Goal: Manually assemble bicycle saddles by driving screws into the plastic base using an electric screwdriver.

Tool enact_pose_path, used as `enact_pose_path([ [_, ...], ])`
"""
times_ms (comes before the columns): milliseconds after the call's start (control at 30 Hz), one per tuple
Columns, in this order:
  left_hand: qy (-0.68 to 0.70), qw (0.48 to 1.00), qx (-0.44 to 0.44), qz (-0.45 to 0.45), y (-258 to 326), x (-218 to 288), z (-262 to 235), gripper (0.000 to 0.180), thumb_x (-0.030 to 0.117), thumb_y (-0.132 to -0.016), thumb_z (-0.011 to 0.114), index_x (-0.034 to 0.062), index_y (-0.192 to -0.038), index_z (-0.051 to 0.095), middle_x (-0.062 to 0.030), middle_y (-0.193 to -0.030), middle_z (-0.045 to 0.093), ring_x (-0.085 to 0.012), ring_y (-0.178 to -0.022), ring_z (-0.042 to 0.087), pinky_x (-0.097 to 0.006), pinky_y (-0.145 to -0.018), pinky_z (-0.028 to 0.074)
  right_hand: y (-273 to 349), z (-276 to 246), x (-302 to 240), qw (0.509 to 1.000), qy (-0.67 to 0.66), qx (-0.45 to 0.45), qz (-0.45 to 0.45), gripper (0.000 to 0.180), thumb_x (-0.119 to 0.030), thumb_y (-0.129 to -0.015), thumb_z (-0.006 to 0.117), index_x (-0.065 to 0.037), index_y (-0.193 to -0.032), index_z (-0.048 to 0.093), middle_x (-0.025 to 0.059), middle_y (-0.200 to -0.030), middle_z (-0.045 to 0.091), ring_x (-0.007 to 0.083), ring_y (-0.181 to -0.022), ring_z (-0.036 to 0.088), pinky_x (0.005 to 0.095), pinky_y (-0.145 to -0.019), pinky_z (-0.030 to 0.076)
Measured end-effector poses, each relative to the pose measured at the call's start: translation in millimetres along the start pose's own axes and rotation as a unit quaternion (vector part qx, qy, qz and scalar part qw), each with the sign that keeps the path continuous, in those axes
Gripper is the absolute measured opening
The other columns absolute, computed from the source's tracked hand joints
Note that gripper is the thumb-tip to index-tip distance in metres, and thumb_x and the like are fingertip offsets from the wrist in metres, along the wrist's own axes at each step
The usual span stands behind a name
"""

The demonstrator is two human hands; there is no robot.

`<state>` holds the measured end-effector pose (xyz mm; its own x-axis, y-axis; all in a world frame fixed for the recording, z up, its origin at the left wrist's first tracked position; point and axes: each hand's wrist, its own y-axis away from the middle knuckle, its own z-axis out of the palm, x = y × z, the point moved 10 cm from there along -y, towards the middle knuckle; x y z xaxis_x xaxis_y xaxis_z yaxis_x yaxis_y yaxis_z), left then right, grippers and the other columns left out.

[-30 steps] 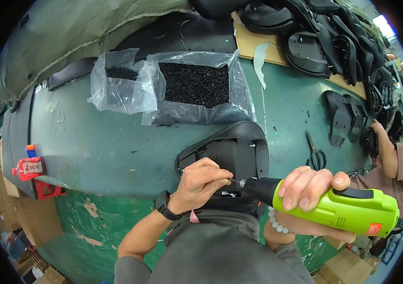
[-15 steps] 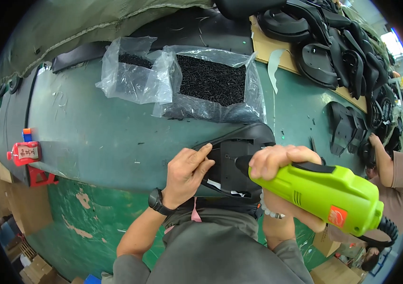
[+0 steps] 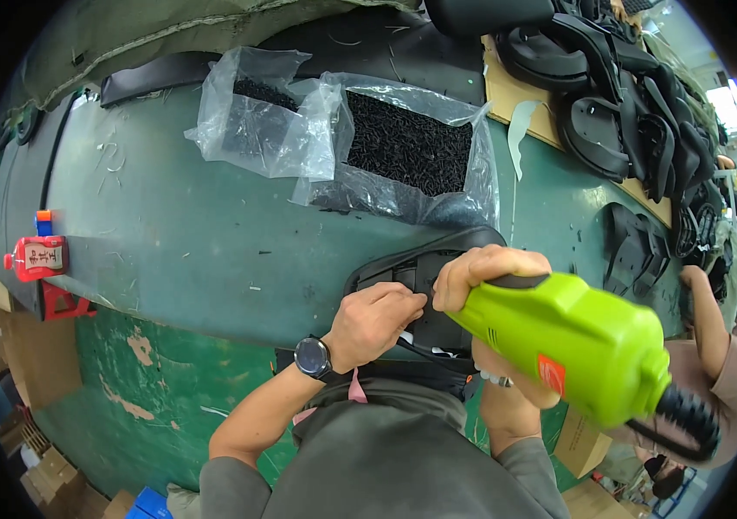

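Note:
A black curved plastic shell part (image 3: 420, 255) lies at the near edge of the green workbench (image 3: 212, 242). My left hand (image 3: 373, 320), with a watch on its wrist, pinches something small against the part's inner side. My right hand (image 3: 485, 272) grips a bright green electric screwdriver (image 3: 585, 342), its front end pointing into the part beside my left fingers. The tool's tip is hidden behind my hands.
Two clear plastic bags of small black pieces (image 3: 403, 151) lie behind the part. Black shell parts (image 3: 628, 112) are stacked at the back right on cardboard. A red bottle (image 3: 35, 258) stands at the left edge. Another person's arm (image 3: 714, 337) rests at the right.
The green screwdriver has swung up and closer to the camera, now angled down into the part. My left hand shifted right to meet its tip.

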<state>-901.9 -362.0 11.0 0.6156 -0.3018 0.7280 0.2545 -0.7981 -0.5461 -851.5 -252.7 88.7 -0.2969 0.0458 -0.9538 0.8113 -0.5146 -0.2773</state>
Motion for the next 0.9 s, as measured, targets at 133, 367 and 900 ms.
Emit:
enact_pose_path([
  [133, -0.046, 0.999, -0.006, 0.01, -7, 9, 0, 0.019, 0.009, -0.071, 0.077, 0.0059, -0.085, 0.065, -0.0045, -0.079, 0.061, -0.0225, -0.078, 0.064, -0.032, -0.063, 0.054, -1, 2, 3, 0.992, -0.004, 0.079, 0.096, 0.085, -0.066, -0.059, 0.073, 0.003, -0.105, 0.058, 0.0151, -0.075, 0.059, 0.0271, -0.065, 0.058, 0.0388, -0.062, 0.051],
  [367, -0.09, 0.994, -0.061, -0.029, -19, 11, 10, 0.016, 0.014, -0.075, 0.072, 0.0064, -0.083, 0.062, -0.0036, -0.081, 0.058, -0.0214, -0.082, 0.062, -0.032, -0.065, 0.053, 10, 11, -32, 0.988, -0.138, 0.046, -0.052, 0.027, -0.01, -0.086, 0.066, 0.001, -0.108, 0.056, 0.0139, -0.083, 0.062, 0.0188, -0.072, 0.058, 0.0303, -0.067, 0.049],
  [900, -0.399, 0.916, 0.031, -0.038, -120, -116, -50, 0.037, 0.034, -0.086, 0.063, 0.0017, -0.104, 0.064, -0.0152, -0.101, 0.061, -0.032, -0.098, 0.056, -0.044, -0.085, 0.047, 40, 14, -42, 0.99, -0.064, 0.012, -0.122, 0.117, -0.09, -0.055, 0.055, 0.005, -0.123, 0.042, 0.0141, -0.082, 0.059, 0.0256, -0.066, 0.059, 0.0385, -0.063, 0.051],
])
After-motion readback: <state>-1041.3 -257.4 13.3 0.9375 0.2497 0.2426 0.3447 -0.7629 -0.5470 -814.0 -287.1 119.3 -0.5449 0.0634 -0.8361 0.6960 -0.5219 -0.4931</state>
